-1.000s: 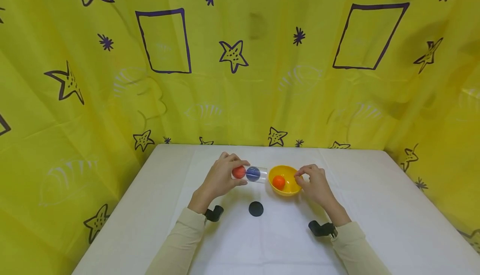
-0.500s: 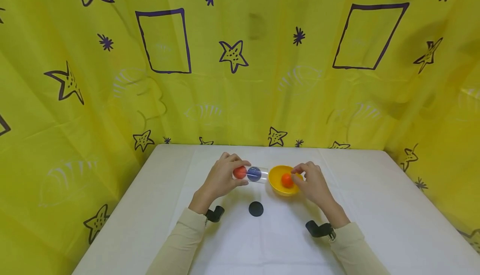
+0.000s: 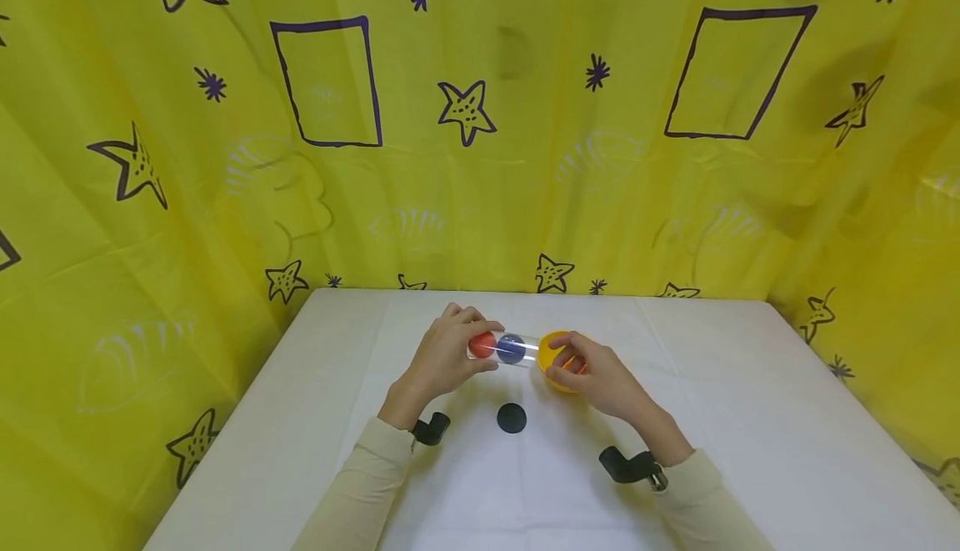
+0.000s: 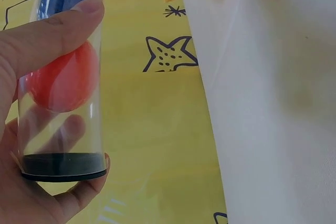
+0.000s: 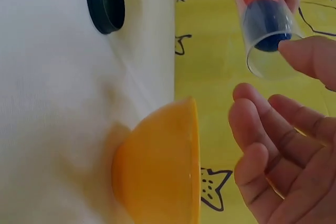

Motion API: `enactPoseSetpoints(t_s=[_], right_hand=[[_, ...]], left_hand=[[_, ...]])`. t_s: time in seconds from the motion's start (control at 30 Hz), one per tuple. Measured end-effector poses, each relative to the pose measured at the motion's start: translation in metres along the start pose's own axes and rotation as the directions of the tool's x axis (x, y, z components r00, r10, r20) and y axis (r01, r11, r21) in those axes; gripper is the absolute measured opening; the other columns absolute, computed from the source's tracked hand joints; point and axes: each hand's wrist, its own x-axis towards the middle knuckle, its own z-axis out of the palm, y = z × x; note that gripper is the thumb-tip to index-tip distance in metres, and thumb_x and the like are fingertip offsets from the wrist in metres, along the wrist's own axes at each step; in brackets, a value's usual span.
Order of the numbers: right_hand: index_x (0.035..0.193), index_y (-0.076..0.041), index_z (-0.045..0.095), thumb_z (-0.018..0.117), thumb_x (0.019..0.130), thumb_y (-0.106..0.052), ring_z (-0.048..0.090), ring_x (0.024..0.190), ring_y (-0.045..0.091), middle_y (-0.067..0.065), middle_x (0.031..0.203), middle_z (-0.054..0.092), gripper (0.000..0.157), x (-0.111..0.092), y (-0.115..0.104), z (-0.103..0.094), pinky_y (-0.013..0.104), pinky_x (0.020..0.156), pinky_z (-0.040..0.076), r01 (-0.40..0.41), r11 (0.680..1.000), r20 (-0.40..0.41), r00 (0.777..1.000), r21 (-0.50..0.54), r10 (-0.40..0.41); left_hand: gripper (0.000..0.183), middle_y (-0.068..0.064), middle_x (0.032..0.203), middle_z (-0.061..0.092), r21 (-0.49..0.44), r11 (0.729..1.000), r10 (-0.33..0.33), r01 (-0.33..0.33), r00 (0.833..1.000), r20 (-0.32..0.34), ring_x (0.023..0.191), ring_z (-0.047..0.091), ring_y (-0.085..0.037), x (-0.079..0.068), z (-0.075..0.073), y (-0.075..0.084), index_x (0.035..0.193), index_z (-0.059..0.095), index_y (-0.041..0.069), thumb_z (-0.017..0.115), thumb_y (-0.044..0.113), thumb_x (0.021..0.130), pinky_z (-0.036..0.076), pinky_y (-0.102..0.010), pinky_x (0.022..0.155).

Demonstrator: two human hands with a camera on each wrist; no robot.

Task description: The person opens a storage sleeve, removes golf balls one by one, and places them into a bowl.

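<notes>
The left grip [image 3: 442,355] was found closed firmly around a clear tube [image 3: 531,350], thumb on one side and fingers on the other, holding it clear of the worktop [image 3: 450,493]. The tube lay on its side, its dark base [image 4: 64,166] toward the palm and its uncapped mouth directed toward the right grip [image 3: 600,376]. Two balls were noted inside: a red ball [image 3: 482,345] between the left grip's thumb and fingers, apart from the base, and a blue ball [image 3: 512,349] beyond the thumb, closer to the mouth. The right grip was wide, its fingers loosely bent and its thumb standing apart from them. It was positioned above a yellow bowl [image 5: 160,166], which stood upright on the worktop beneath it, near the tube's mouth. An orange object [image 3: 568,362] showed only as slivers between the right grip's fingers; whether it rested in the bowl or against the fingers could not be determined. A round black cap [image 3: 512,418] lay on the worktop between the two grips, nearer the person than the tube, hollow side up. Behind each grip, a dark wrist mount [image 3: 431,428] projected beside a beige sleeve [image 3: 352,484]. Beyond both grips hung a yellow curtain [image 3: 420,184] printed with dark stars.
</notes>
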Motion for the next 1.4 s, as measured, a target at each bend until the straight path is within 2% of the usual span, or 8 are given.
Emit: enactPoseSetpoints(t_s=[0.17, 0.33, 0.7, 0.97, 1.4], right_hand=[[0.128, -0.004, 0.061, 0.076, 0.093, -0.019, 0.064, 0.084, 0.018, 0.004, 0.098, 0.072, 0.041, 0.000, -0.001, 0.007, 0.025, 0.074, 0.053, 0.081, 0.995, 0.015, 0.997, 0.053, -0.082], [0.125, -0.002, 0.061, 0.076, 0.092, -0.018, 0.066, 0.085, 0.017, 0.005, 0.100, 0.073, 0.040, -0.001, -0.004, 0.010, 0.026, 0.074, 0.055, 0.100, 0.992, 0.007, 0.995, 0.076, -0.101], [0.125, -0.002, 0.062, 0.076, 0.093, -0.019, 0.066, 0.085, 0.016, 0.010, 0.104, 0.072, 0.039, 0.000, -0.004, 0.011, 0.024, 0.073, 0.056, 0.067, 0.994, -0.003, 0.998, 0.084, -0.067], [0.124, -0.003, 0.063, 0.076, 0.093, -0.018, 0.067, 0.085, 0.019, 0.012, 0.106, 0.070, 0.037, 0.001, -0.001, 0.012, 0.024, 0.072, 0.055, 0.072, 0.994, -0.019, 0.997, 0.084, -0.070], [0.126, -0.006, 0.063, 0.077, 0.092, -0.028, 0.063, 0.087, 0.018, 0.009, 0.108, 0.068, 0.043, 0.002, 0.002, 0.011, 0.023, 0.073, 0.054, 0.059, 0.997, -0.021, 0.998, 0.051, -0.058]], left_hand=[[0.047, -0.001, 0.111, 0.069, 0.023, 1.000, 0.010, -0.010, 1.000, 0.002, 0.104, 0.051, -0.020, 0.000, 0.000, 0.001, 0.120, 0.075, 0.023, 0.092, 0.023, 0.076, 0.046, -0.037, 0.086], [0.048, 0.000, 0.111, 0.069, 0.040, 0.999, 0.020, -0.020, 1.000, 0.005, 0.104, 0.051, -0.019, 0.001, 0.001, 0.001, 0.121, 0.075, 0.022, 0.092, 0.024, 0.076, 0.045, -0.035, 0.085], [0.048, 0.000, 0.110, 0.070, 0.056, 0.997, 0.061, -0.060, 0.998, -0.009, 0.103, 0.051, -0.019, 0.001, 0.001, 0.000, 0.120, 0.075, 0.022, 0.093, 0.024, 0.075, 0.043, -0.034, 0.083], [0.047, -0.001, 0.110, 0.070, 0.046, 0.997, 0.057, -0.056, 0.998, -0.019, 0.103, 0.051, -0.020, 0.001, 0.000, -0.001, 0.119, 0.076, 0.022, 0.093, 0.022, 0.075, 0.043, -0.034, 0.084], [0.047, -0.002, 0.112, 0.070, 0.054, 0.997, 0.055, -0.053, 0.998, -0.025, 0.106, 0.053, -0.022, 0.000, -0.001, 0.001, 0.119, 0.076, 0.021, 0.093, 0.021, 0.075, 0.045, -0.037, 0.086]])
